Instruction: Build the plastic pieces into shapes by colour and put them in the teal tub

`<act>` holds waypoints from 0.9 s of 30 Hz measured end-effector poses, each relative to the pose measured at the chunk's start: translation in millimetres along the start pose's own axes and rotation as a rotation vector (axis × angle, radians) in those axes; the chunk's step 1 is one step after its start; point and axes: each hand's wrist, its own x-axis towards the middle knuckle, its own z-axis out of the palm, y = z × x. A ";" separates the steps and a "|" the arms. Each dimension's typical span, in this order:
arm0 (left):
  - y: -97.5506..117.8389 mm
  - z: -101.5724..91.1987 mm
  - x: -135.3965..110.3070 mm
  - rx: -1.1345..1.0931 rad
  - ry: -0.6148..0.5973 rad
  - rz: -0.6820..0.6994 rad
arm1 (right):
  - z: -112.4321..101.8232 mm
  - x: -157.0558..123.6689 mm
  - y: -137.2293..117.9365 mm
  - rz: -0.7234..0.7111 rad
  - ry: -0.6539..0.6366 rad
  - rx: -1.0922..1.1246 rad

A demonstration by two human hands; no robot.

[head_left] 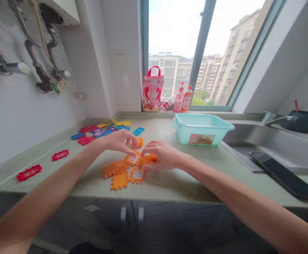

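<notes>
My right hand is closed around the edge of an orange interlocking plastic tile, its thumb low and its fingers across the top. My left hand is above the same group, palm down, with thumb and fingers apart. Its thumb tip is close to an orange tile with a white window; whether they touch I cannot tell. Another orange piece lies just beyond its fingertips. Nearer to me are a second white-windowed tile, a plain orange tile and joined orange tiles.
Red, blue, purple and yellow tiles are heaped at the back left; two red tiles lie apart. A turquoise basin stands beside the sink. A phone overlaps the sink's edge. Bottles stand by the window.
</notes>
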 end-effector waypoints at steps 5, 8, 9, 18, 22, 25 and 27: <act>14.5 4.9 -4.1 0.043 -0.202 -0.076 | 4.6 3.6 -7.0 0.048 -0.016 -0.042; 15.6 7.3 -5.9 0.074 -0.176 -0.032 | -7.1 0.5 -2.9 0.086 0.010 -0.081; 14.5 6.0 -6.8 0.084 -0.145 -0.005 | -12.3 -1.0 -0.5 0.107 0.024 -0.095; -36.0 -14.6 -3.6 0.203 0.339 -0.008 | -38.2 -15.6 28.8 0.226 0.002 -0.132; -46.7 -1.0 3.5 0.111 0.275 -0.083 | -32.5 -14.5 26.6 0.219 -0.083 -0.073; -47.3 10.3 8.4 0.031 0.231 -0.111 | -30.6 -13.3 23.4 0.234 -0.126 -0.071; -47.2 14.9 10.6 0.009 0.209 -0.128 | -30.6 -13.5 23.5 0.253 -0.143 -0.068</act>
